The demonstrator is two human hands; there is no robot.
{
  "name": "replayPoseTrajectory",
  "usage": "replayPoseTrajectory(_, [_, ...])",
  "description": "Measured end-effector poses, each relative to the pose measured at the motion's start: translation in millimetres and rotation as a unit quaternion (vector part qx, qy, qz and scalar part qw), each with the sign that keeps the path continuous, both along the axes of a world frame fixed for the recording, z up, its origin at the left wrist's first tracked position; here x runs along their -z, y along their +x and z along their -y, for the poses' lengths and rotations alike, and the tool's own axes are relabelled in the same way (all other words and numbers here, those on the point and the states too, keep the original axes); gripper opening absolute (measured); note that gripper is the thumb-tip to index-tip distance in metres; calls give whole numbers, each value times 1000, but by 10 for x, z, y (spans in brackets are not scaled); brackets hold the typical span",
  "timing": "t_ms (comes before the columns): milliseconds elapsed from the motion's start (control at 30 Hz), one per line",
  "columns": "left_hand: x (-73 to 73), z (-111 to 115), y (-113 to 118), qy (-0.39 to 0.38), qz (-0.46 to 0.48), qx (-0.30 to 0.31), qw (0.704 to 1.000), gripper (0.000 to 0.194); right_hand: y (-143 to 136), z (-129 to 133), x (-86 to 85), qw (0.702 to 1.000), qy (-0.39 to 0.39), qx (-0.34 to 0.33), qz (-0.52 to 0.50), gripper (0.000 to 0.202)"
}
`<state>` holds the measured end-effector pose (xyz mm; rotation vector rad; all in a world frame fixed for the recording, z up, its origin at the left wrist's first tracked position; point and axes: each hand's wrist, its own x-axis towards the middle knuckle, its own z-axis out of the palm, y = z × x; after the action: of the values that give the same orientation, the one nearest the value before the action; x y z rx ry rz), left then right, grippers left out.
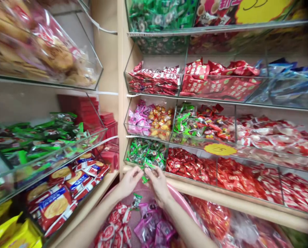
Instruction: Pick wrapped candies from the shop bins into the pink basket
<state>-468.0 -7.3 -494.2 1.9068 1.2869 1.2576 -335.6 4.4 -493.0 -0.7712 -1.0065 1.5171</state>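
Note:
My right hand is closed on a few green-wrapped candies, with wrapper ends showing between the fingers. Just left of it, my left hand has thumb and fingers pinched together; what they hold, if anything, I cannot make out. Both hands are over a pink mesh basket, in front of a bin of green-wrapped candies. Inside the basket lie purple-wrapped candies, red-and-white wrapped candies and a single green-wrapped candy.
Clear-walled bins of red-wrapped candies run along the right shelf, beneath a yellow price tag. To the left are a bin of green packets and blue-and-red biscuit packs. A wooden post stands at the corner. Bagged sweets sit below right.

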Motion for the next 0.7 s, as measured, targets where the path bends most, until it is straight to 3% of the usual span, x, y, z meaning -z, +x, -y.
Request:
replayPoseTrajectory(133, [42, 25, -2, -14, 2, 6, 1000, 23, -8, -53, -31, 1000, 12, 19, 15, 34])
replayPoseTrajectory(233, [63, 39, -16, 7, -27, -1, 1000, 19, 16, -74, -198, 999, 27, 39, 10, 33])
replayPoseTrajectory(300, [72, 33, -32, 23, -44, -25, 998, 14, -16, -53, -458, 997, 62, 49, 13, 32])
replayPoseTrajectory(367, [79, 18, -48, 25, -49, -43, 998, 12, -144, -11, -834, 991, 120, 38, 44, 30])
replayPoseTrajectory(433, [87, -1, -57, 23, -64, -42, 997, 12, -394, 26, -1264, 974, 214, -12, 78, 27])
replayPoseTrajectory(533, [114, -31, -64, 27, -105, -28, 994, 15, -950, 32, -1806, 924, 367, -62, 91, 26])
replayPoseTrajectory(600, [141, -60, -74, 32, -114, -35, 992, 15, -1346, 13, -2010, 888, 439, -78, 112, 32])
replayPoseTrajectory(700, [171, -124, -114, 19, -77, -48, 996, 11, -1777, 16, -2092, 849, 481, -78, 205, 43])
